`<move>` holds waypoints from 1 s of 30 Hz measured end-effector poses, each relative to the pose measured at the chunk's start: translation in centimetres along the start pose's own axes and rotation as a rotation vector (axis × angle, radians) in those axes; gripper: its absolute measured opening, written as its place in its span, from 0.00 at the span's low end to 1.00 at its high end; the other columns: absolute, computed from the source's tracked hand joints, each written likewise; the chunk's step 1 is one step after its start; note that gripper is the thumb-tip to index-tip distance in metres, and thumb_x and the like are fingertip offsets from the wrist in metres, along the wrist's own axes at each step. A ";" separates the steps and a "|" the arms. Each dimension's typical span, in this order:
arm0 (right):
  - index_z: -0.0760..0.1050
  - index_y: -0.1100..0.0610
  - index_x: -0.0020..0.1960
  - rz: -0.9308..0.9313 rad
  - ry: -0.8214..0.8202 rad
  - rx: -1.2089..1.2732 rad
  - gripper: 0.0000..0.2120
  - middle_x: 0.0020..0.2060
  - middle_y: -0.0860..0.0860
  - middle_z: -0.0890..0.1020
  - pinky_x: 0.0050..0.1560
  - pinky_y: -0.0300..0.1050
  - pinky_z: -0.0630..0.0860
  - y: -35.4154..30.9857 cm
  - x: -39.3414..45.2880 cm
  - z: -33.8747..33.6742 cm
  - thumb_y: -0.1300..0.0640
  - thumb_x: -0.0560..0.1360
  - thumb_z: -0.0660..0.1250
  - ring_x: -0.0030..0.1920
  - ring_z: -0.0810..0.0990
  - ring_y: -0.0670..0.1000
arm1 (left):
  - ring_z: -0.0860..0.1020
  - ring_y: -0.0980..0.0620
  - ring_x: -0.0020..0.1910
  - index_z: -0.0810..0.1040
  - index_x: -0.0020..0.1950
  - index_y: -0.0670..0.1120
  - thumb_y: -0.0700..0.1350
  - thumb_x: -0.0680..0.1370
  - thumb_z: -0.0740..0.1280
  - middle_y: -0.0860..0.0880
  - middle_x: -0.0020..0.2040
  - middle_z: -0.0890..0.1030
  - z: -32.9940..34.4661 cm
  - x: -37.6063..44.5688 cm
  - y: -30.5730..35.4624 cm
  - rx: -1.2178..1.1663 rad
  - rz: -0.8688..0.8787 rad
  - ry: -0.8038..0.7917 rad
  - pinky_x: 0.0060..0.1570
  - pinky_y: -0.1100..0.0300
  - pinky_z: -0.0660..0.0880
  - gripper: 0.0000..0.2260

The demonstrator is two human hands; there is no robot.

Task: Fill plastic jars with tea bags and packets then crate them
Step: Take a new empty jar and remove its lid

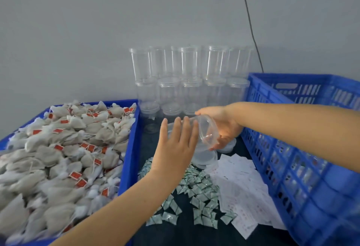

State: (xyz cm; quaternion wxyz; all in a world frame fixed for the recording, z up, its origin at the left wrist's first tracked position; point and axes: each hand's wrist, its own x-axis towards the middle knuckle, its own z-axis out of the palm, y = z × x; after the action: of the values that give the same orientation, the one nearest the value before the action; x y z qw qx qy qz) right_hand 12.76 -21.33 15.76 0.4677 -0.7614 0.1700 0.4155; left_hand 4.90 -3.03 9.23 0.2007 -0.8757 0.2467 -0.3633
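Observation:
A clear plastic jar [204, 132] lies tilted on its side in mid-air, its open mouth facing right. My right hand [222, 125] grips it around the mouth end. My left hand [175, 140] has straight fingers laid flat against the jar's body from the near side. Tea bags [64, 148] with red tags fill the blue tray [130, 148] on the left. Small green-white packets [194, 191] lie heaped on the dark table below my hands. A blue crate [303, 167] stands on the right.
Stacked clear jars [189, 82] stand in rows against the grey wall behind my hands. Clear lids [206, 158] and white paper slips [241, 183] lie on the table by the crate. A black cable [251, 27] hangs down the wall.

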 end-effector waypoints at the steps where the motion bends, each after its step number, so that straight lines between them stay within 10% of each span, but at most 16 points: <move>1: 0.76 0.61 0.66 0.013 -0.063 -0.001 0.38 0.53 0.55 0.80 0.46 0.36 0.74 0.3 0.5 0.3 0.30 0.77 0.52 0.57 0.75 0.56 | 0.78 0.45 0.60 0.74 0.68 0.46 0.53 0.63 0.77 0.45 0.62 0.79 0.3 -0.2 0.1 0.031 0.040 0.016 0.59 0.45 0.74 0.35; 10: 0.77 0.60 0.50 -0.004 -0.273 0.217 0.28 0.42 0.55 0.78 0.23 0.34 0.70 4.3 5.7 3.8 0.36 0.79 0.53 0.37 0.78 0.53 | 0.83 0.48 0.45 0.81 0.59 0.51 0.58 0.62 0.76 0.47 0.49 0.84 3.0 -0.6 0.2 0.096 0.267 -0.054 0.42 0.54 0.80 0.27; 13: 0.74 0.59 0.53 -0.028 -0.097 0.201 0.29 0.42 0.55 0.76 0.27 0.35 0.69 4.1 6.1 4.3 0.34 0.78 0.51 0.34 0.77 0.53 | 0.75 0.41 0.56 0.60 0.75 0.42 0.52 0.71 0.71 0.39 0.62 0.74 3.5 -0.1 0.7 -0.022 0.187 -0.261 0.54 0.49 0.74 0.37; 16: 0.72 0.59 0.52 -0.108 0.076 0.116 0.30 0.36 0.55 0.74 0.28 0.40 0.71 3.5 5.7 4.4 0.32 0.77 0.52 0.29 0.74 0.52 | 0.69 0.40 0.61 0.43 0.76 0.41 0.54 0.73 0.69 0.40 0.67 0.65 4.8 0.6 0.9 -0.208 0.096 -0.353 0.58 0.47 0.68 0.44; 23: 0.72 0.63 0.65 -0.517 0.336 -0.199 0.30 0.49 0.65 0.79 0.38 0.39 0.73 2.7 4.4 4.4 0.38 0.83 0.49 0.39 0.76 0.52 | 0.72 0.48 0.56 0.53 0.74 0.48 0.59 0.64 0.72 0.49 0.63 0.71 5.3 1.5 -1.1 -0.800 -0.122 -0.401 0.53 0.53 0.74 0.45; 27: 0.75 0.48 0.58 -0.719 0.378 -0.341 0.15 0.41 0.38 0.74 0.44 0.38 0.69 2.9 3.8 3.6 0.41 0.83 0.56 0.37 0.71 0.39 | 0.77 0.55 0.49 0.55 0.65 0.56 0.53 0.65 0.76 0.53 0.54 0.75 5.6 1.2 -2.6 -1.347 -0.238 -0.538 0.47 0.59 0.77 0.38; 30: 0.74 0.41 0.57 -0.785 0.276 -0.320 0.12 0.49 0.37 0.79 0.52 0.43 0.73 3.2 3.0 3.4 0.39 0.77 0.60 0.49 0.77 0.40 | 0.79 0.54 0.55 0.57 0.65 0.55 0.54 0.62 0.77 0.50 0.60 0.75 5.8 0.6 -3.4 -1.673 -0.332 -0.710 0.54 0.60 0.77 0.39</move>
State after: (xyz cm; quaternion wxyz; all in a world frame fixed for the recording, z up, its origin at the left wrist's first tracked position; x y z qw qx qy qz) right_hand 10.86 -19.67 10.81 0.4394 -0.8793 -0.1375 0.1219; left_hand 10.50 0.34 7.61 -0.4881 -0.8197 0.2240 0.1990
